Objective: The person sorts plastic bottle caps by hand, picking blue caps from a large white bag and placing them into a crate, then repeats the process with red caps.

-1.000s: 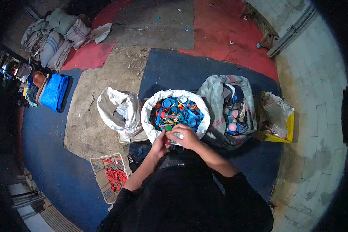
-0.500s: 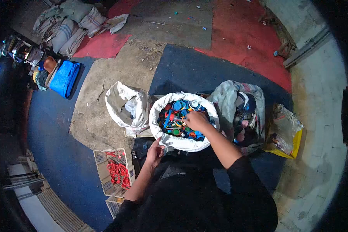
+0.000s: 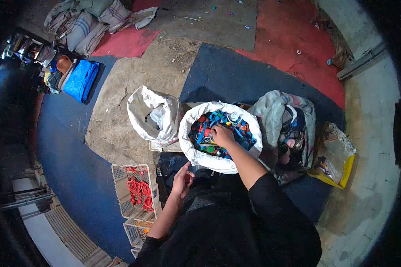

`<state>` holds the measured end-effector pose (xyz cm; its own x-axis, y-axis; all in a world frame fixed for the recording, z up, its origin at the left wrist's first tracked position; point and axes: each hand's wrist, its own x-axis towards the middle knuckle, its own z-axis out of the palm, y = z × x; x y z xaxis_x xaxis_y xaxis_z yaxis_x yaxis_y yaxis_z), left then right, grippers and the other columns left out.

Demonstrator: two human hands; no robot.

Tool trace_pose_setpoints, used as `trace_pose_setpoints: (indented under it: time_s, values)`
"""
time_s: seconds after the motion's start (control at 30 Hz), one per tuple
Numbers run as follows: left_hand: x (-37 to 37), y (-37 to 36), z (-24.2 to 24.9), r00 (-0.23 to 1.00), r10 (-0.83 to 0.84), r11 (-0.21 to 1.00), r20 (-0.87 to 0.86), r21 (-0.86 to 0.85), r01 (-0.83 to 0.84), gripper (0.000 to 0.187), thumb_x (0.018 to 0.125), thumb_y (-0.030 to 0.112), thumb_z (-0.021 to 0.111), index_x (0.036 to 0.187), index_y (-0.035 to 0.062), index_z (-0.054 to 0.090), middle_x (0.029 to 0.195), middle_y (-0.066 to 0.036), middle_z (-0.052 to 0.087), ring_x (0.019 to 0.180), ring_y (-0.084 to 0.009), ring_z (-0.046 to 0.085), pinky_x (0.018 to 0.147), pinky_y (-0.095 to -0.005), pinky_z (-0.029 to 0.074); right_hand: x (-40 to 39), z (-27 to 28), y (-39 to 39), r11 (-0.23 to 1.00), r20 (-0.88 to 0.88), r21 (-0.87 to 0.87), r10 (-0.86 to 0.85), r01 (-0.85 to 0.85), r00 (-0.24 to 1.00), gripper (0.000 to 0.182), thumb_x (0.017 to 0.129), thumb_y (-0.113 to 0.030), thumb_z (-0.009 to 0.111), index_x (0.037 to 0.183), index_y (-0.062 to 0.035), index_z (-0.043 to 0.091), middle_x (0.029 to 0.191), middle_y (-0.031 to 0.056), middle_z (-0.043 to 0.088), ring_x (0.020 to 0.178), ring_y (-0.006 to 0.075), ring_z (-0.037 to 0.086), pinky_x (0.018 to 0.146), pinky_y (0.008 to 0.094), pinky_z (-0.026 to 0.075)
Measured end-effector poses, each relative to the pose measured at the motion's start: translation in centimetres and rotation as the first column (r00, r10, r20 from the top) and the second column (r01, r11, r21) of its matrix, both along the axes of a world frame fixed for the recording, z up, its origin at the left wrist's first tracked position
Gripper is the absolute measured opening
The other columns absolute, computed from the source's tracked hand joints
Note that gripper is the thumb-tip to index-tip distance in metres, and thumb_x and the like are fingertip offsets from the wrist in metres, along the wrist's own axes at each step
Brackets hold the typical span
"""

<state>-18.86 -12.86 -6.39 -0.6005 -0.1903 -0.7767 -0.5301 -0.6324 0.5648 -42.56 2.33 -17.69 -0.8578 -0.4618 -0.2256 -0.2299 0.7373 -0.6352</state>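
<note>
A white woven sack [image 3: 189, 149] with a rolled-down rim stands before me, full of mixed plastic caps [image 3: 243, 129] in blue, red, green and other colours. My right hand [image 3: 224, 137] reaches into it, fingers bent down among the caps beside a red piece. Its fingertips are partly hidden, so what they pinch cannot be made out. Just outside the sack's near left rim is my left hand [image 3: 182, 181], with fingers apart and nothing held.
Left of the sack stands another white sack [image 3: 140, 122] with clear plastic inside. To the right are a greyish sack [image 3: 265, 107] of mixed items and a yellow-edged bag [image 3: 345, 171]. A crate [image 3: 120, 187] of red parts sits at lower left, near a folded blue tarp [image 3: 81, 81].
My left hand has come off the sack's rim and dropped slightly, its fingers opening. My right hand remains among the caps, which have shifted a little. The whole view has shifted slightly.
</note>
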Motion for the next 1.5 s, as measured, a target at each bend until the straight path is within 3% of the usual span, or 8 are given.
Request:
trace_pose_setpoints:
  time_s: [0.37,0.6,0.8,0.97,1.17,1.3,1.4,1.5]
  values:
    - [0.1,-1.0,2.1,0.998,-0.056,0.998,-0.038,-0.037,0.055,0.048,0.103,0.036,0.052,0.142,0.0068,0.049,0.072,0.001,0.063,0.057,-0.0065,0.05,0.05,-0.0213,0.036,-1.8,3.0,2.2,0.967,-0.195,0.235,-0.054,0.1,0.979,0.052,0.086,-0.05,0.065,0.117,-0.0085,0.056,0.086,0.0192,0.071,0.081,0.037,0.071,0.07,0.0494,0.055]
    - [2.8,-2.5,1.5,0.998,-0.063,0.996,-0.008,-0.064,0.063,0.049,0.104,0.036,0.051,0.142,0.0061,0.049,0.072,0.001,0.063,0.056,-0.0059,0.051,0.05,-0.021,0.035,-2.9,9.1,2.9,0.819,0.145,0.549,0.102,-0.166,0.984,0.053,0.08,-0.049,0.071,0.109,-0.0051,0.071,0.1,0.017,0.073,0.099,0.0334,0.07,0.08,0.0458,0.054]
    - [3.4,-2.5,0.9,0.992,-0.125,0.988,0.021,-0.086,0.127,0.054,0.103,0.04,0.05,0.145,0.007,0.047,0.073,0.001,0.061,0.056,-0.0068,0.049,0.049,-0.0226,0.034,-3.7,3.6,-2.4,0.982,-0.342,0.171,-0.015,0.078,0.94,0.026,0.083,-0.025,0.071,0.101,-0.0075,0.073,0.099,0.0161,0.068,0.092,0.0363,0.068,0.081,0.0503,0.054]
    - [3.0,-2.8,1.6,0.987,-0.158,0.982,0.0,-0.101,0.157,0.054,0.102,0.041,0.051,0.144,0.0063,0.048,0.074,0.0,0.061,0.059,-0.0072,0.05,0.051,-0.0233,0.036,-2.2,0.1,-1.7,0.971,-0.19,0.223,0.126,-0.082,0.974,0.032,0.08,-0.015,0.07,0.111,-0.0219,0.076,0.117,0.0109,0.058,0.114,0.0324,0.057,0.088,0.0462,0.053]
    - [3.9,-3.7,1.9,0.983,-0.184,0.977,0.007,-0.105,0.184,0.053,0.103,0.041,0.05,0.142,0.0063,0.049,0.075,0.001,0.062,0.06,-0.0069,0.05,0.053,-0.0229,0.036,-2.0,-0.9,-0.6,0.962,-0.335,0.272,0.132,-0.038,0.933,0.01,0.078,-0.02,0.076,0.088,-0.0167,0.077,0.113,0.0103,0.058,0.106,0.0334,0.059,0.09,0.0453,0.051]
    - [4.5,-4.7,1.6,0.985,-0.174,0.982,-0.008,-0.078,0.173,0.049,0.104,0.038,0.049,0.141,0.005,0.05,0.074,0.0,0.064,0.058,-0.0065,0.051,0.05,-0.0215,0.037,0.3,3.0,0.2,0.981,-0.332,-0.144,-0.174,0.132,0.927,0.018,0.078,-0.024,0.081,0.08,-0.0088,0.071,0.103,0.0095,0.063,0.097,0.0294,0.063,0.081,0.0417,0.053]
    - [4.7,-5.1,0.8,0.988,-0.136,0.99,-0.078,0.021,0.138,0.05,0.104,0.038,0.049,0.14,0.0035,0.049,0.075,0.0,0.064,0.059,-0.0069,0.052,0.05,-0.0215,0.037,2.6,3.7,1.0,0.808,-0.104,-0.485,-0.433,0.335,0.895,0.023,0.078,-0.025,0.081,0.084,-0.0053,0.071,0.092,0.0123,0.065,0.078,0.0281,0.066,0.069,0.0389,0.053]
    - [3.8,-5.0,0.3,0.983,-0.149,0.983,-0.104,0.096,0.159,0.049,0.105,0.036,0.047,0.14,0.0028,0.048,0.078,-0.001,0.065,0.06,-0.0077,0.053,0.05,-0.0211,0.037,6.6,5.3,2.6,0.375,0.674,-0.583,-0.273,0.721,0.686,0.016,0.09,-0.018,0.074,0.094,-0.0033,0.069,0.092,0.0117,0.073,0.076,0.0223,0.072,0.067,0.0296,0.056]
